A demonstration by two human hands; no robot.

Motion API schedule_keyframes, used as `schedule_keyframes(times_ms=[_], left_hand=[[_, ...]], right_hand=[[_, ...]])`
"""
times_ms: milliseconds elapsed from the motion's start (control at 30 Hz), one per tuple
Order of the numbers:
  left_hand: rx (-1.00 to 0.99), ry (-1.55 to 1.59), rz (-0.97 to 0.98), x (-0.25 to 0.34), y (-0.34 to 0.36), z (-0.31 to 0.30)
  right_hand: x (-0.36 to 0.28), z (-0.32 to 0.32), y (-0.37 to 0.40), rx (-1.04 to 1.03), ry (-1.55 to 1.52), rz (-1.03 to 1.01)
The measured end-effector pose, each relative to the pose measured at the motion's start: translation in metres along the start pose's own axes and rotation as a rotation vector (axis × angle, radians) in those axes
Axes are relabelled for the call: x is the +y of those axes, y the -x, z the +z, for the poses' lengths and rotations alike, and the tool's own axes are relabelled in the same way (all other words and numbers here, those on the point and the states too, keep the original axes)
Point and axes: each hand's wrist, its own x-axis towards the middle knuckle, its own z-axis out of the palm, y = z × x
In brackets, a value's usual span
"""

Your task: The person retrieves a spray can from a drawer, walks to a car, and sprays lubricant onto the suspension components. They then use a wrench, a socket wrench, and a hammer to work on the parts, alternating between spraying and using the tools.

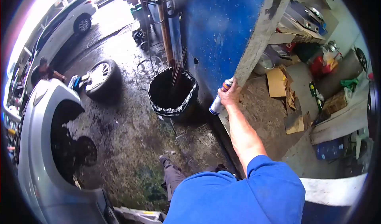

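Note:
My right hand is closed round a spray can with a white and blue body and an orange band near its top. The can is tilted, held in front of the lower end of a concrete wall edge, beside a blue wall panel. To the left of the can stands a black bin lined with a black bag, with thin rods sticking out of it. My left hand does not show.
A silver car body with an open wheel arch fills the left side. Behind it are a loose wheel and a crouching person. Flattened cardboard lies on the floor at right, below cluttered shelves. The floor looks wet.

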Motion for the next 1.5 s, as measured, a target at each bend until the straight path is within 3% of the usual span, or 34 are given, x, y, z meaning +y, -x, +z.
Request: schedule_keyframes(times_ms=[167,267,367,400,467,500,533,567,600,633,700,767,800,833,867,933,967,1000,1067,1100,1133,1233,1300,1333,1400,1467,1500], left_hand=[[-0.124,-0.248,-0.016,0.031,-0.153,-0.058],[-0.137,-0.349,0.094,0.086,-0.238,-0.123],[-0.074,-0.287,0.400,0.176,-0.346,-0.189],[-0.163,0.091,0.295,0.225,-0.349,-0.192],[-0.065,0.063,0.355,0.312,-0.395,-0.201],[0.128,-0.076,0.576,0.313,-0.476,-0.198],[0.055,-0.155,0.429,0.404,-0.430,-0.197],[0.021,-0.006,0.353,0.475,-0.394,-0.189],[0.014,0.079,0.439,0.524,-0.445,-0.183],[-0.037,0.091,0.414,0.545,-0.475,-0.180],[-0.039,0.073,0.416,0.594,-0.507,-0.168],[-0.056,-0.019,0.416,0.611,-0.555,-0.165],[-0.085,-0.095,0.348,0.615,-0.574,-0.168],[-0.092,-0.165,0.320,0.614,-0.592,-0.173],[-0.064,-0.356,0.232,0.627,-0.595,-0.183],[0.034,-0.336,0.167,0.604,-0.636,-0.190],[0.020,-0.135,-0.010,0.626,-0.617,-0.197],[-0.093,-0.103,-0.045,0.590,-0.666,-0.202],[0.008,-0.196,-0.099,0.549,-0.702,-0.200],[-0.042,-0.168,-0.188,0.570,-0.684,-0.203],[-0.130,-0.264,-0.288,0.628,-0.652,-0.213],[-0.091,-0.097,-0.286,0.613,-0.709,-0.195],[-0.070,0.137,-0.376,0.628,-0.750,-0.183],[-0.066,0.151,-0.375,0.656,-0.772,-0.183],[-0.121,0.017,-0.195,0.721,-0.816,-0.181],[-0.147,0.076,-0.223,0.800,-0.860,-0.176],[-0.146,0.189,-0.331,0.851,-0.884,-0.178]], right_hand=[[-0.015,0.081,-0.008,0.361,0.068,0.130],[-0.038,0.101,-0.014,0.407,0.105,0.224],[-0.068,0.107,-0.022,0.501,0.173,0.345],[-0.074,0.114,-0.027,0.506,0.190,0.359],[-0.090,0.133,-0.031,0.486,0.184,0.403],[-0.099,0.151,-0.034,0.447,0.159,0.436],[-0.091,0.170,-0.039,0.451,-0.077,0.199],[-0.113,0.185,-0.042,0.401,-0.005,0.212],[-0.112,0.246,-0.064,0.457,0.088,0.087],[-0.158,0.258,-0.068,0.367,0.035,0.152],[-0.175,0.330,-0.099,0.399,-0.037,0.110],[-0.225,0.399,-0.121,0.336,-0.284,0.110],[-0.259,0.430,-0.129,0.314,-0.299,0.071],[-0.289,0.454,-0.140,0.212,-0.127,0.073],[-0.317,0.484,-0.150,0.179,-0.124,-0.041],[-0.392,0.528,-0.170,0.014,-0.133,-0.116],[-0.411,0.561,-0.187,-0.027,-0.238,-0.158],[-0.448,0.577,-0.198,-0.060,-0.154,-0.199],[-0.512,0.618,-0.224,-0.075,-0.160,-0.281],[-0.530,0.646,-0.240,-0.062,-0.150,-0.369],[-0.547,0.675,-0.254,-0.088,-0.208,-0.383],[-0.612,0.743,-0.282,-0.170,-0.031,-0.335],[-0.616,0.813,-0.306,-0.155,-0.041,-0.409],[-0.626,0.836,-0.316,-0.170,-0.024,-0.387],[-0.638,0.883,-0.333,-0.216,0.018,-0.312],[-0.630,0.932,-0.358,-0.283,0.116,-0.197],[-0.634,0.945,-0.370,-0.323,0.164,-0.142]])
